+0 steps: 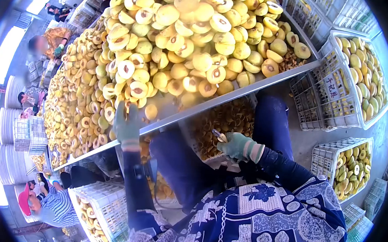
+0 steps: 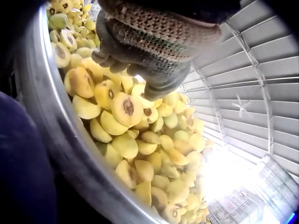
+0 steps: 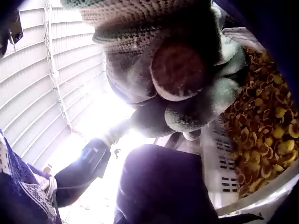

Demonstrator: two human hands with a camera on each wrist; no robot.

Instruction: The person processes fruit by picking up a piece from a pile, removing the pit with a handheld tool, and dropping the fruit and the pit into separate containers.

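Observation:
Both hands wear grey-green gloves with knitted cuffs. My left hand reaches over the metal rim of a table, its fingers at the near edge of a big heap of halved yellow peaches. In the left wrist view that left hand hangs close over the peach halves, fingers pointing down. My right hand is low between the knees, gripping a small metal-tipped tool. The right wrist view shows the tool's round handle end inside the curled fingers; its tip is hidden there.
Below the table's metal rim a crate holds brown-yellow scraps. White plastic crates of peach halves stand at the right, lower right and lower left. Other people work at the far left, including one in a red cap.

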